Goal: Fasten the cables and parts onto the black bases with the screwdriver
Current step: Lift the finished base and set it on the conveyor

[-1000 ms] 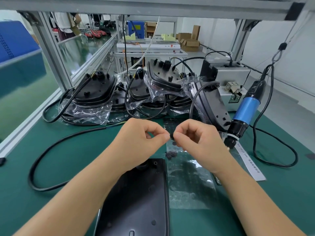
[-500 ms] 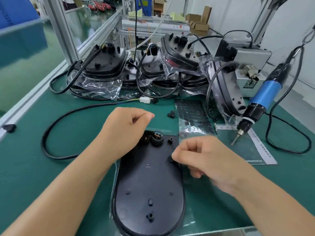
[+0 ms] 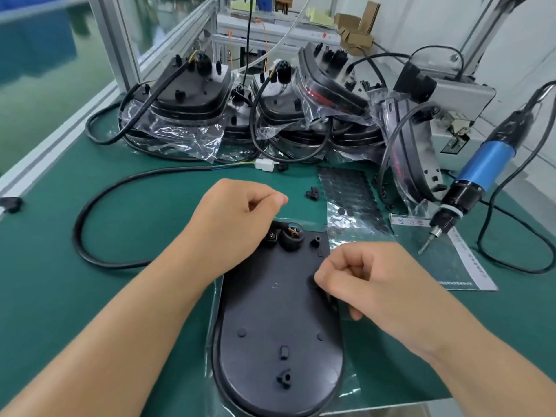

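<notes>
A black oval base (image 3: 276,332) lies flat on the green mat in front of me, on a clear bag. Its black cable (image 3: 90,212) loops off to the left and ends in a white connector (image 3: 266,165). My left hand (image 3: 231,224) hovers over the base's top left corner, fingers curled, thumb against forefinger, with nothing visible in it. My right hand (image 3: 370,281) pinches a small black part (image 3: 313,280) against the base's right side. The blue screwdriver (image 3: 481,173) hangs at the right, tip down, with neither hand touching it.
Several bagged black bases with cables (image 3: 186,97) are piled at the back. A clear sheet of black pads (image 3: 352,200) and a small black clip (image 3: 313,194) lie beyond the base. A grey box (image 3: 460,97) stands at the back right, with a printed sheet (image 3: 469,266) below the screwdriver.
Both hands came apart and dropped from mid-air. The right one went down to the base's right side, the left one to its top left. The view tilted down, showing the whole base.
</notes>
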Demonstrator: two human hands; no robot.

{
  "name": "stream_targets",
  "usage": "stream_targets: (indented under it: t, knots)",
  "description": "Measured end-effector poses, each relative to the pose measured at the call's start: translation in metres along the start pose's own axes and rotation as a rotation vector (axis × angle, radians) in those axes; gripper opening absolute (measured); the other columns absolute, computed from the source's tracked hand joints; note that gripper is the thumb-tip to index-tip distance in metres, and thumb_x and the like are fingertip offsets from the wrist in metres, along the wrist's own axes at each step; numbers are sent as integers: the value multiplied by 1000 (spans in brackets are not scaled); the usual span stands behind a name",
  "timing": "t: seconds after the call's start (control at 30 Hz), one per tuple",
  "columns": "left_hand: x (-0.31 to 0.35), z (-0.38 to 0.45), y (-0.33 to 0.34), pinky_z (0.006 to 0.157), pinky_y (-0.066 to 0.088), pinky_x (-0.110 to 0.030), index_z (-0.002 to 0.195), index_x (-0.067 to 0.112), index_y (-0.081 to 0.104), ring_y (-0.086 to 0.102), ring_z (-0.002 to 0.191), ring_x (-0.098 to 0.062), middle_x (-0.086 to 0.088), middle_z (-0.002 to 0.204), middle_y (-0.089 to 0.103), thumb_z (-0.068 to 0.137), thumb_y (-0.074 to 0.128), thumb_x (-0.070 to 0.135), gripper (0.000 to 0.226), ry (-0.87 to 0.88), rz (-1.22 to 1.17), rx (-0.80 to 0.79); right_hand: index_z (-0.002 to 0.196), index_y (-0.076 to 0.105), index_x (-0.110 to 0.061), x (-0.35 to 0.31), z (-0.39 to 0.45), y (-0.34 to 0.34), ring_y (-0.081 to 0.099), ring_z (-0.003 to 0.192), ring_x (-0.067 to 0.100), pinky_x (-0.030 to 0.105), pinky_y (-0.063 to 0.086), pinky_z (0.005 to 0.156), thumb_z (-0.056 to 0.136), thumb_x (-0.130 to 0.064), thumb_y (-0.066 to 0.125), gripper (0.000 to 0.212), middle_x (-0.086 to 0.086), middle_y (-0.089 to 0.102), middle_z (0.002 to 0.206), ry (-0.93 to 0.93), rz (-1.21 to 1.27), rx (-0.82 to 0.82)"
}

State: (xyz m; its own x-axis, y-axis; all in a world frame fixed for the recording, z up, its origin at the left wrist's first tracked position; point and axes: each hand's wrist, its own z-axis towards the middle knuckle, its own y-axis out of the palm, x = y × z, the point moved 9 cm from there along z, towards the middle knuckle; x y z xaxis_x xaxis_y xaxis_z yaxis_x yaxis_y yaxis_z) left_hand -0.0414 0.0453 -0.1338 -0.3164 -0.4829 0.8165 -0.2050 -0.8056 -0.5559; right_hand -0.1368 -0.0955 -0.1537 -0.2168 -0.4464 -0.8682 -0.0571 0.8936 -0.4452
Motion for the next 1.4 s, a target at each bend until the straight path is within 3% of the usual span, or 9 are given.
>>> stream_targets:
  t: [0.07, 0.17, 0.23, 0.33, 0.43, 0.77, 1.03, 1.2, 1.4]
  knots:
    - [1, -1, 0, 60, 33, -22, 76, 23, 51, 41, 75, -10, 1, 79, 50, 91, 49, 37, 21, 3, 1, -3, 69, 71, -26, 0, 0, -1, 47, 50, 9, 26, 43, 54, 69, -35, 66, 10, -10, 56, 54, -14, -14, 21]
    - [0, -1, -1, 64, 38, -25, 78, 5, 65, 43, 75, -11, -13, 80, 59, 93, 52, 33, 34, 3, 1, 20, 70, 71, -26, -1, -1, -1, 47, 51, 9, 27, 44, 54, 69, -35, 66, 11, -9, 56, 55, -27, -23, 37]
    - [1, -2, -2, 64, 40, -23, 85, 3, 69, 46, 74, -12, -16, 83, 64, 93, 53, 32, 34, 5, -8, 26, 69, 70, -26, -1, -2, -2, 47, 51, 9, 27, 45, 54, 70, -34, 67, 9, -8, 57, 55, -33, -24, 53]
    - [1, -2, -2, 64, 42, -10, 88, 15, 74, 61, 77, -20, -9, 88, 71, 93, 56, 30, 24, -2, -33, 31, 69, 70, -26, -3, -3, -2, 49, 52, 9, 29, 48, 55, 71, -32, 68, 6, -6, 58, 56, -52, -34, 82]
    - [1, -3, -3, 75, 42, -11, 89, 20, 75, 61, 86, -16, -3, 88, 73, 92, 59, 29, 19, -10, -54, 39, 68, 69, -22, -5, -5, -4, 49, 49, 8, 28, 49, 54, 73, -27, 72, 7, -6, 58, 54, -77, -72, 122]
    - [0, -4, -1, 74, 40, -3, 89, 28, 75, 61, 85, -1, 13, 86, 73, 90, 60, 29, 15, -9, -25, 29, 68, 66, -29, -9, -9, -8, 51, 49, 1, 15, 45, 52, 71, -33, 73, 9, -10, 62, 57, -89, -253, 228]
    - [0, -4, 2, 81, 40, -7, 87, 26, 74, 61, 86, -5, 13, 87, 71, 90, 58, 31, 17, 4, 27, 24, 75, 52, -17, 13, 4, -5, 51, 46, 5, 22, 48, 49, 62, -41, 82, 40, -11, 52, 48, 101, -26, 71]
    - [0, -4, 2, 79, 43, -8, 89, 25, 74, 62, 85, -7, 10, 88, 72, 91, 58, 31, 18, -6, 43, 24, 69, 46, -18, 26, 7, 1, 45, 41, 3, 18, 44, 45, 75, -29, 78, 35, -14, 44, 43, 178, 193, 56]
    - [1, -4, 1, 76, 44, -9, 89, 26, 75, 62, 83, -6, 10, 86, 73, 91, 59, 31, 17, -8, 43, 29, 76, 58, -14, 19, 0, -1, 48, 48, 5, 20, 49, 50, 79, -28, 75, 22, -7, 47, 52, 124, 246, 28]
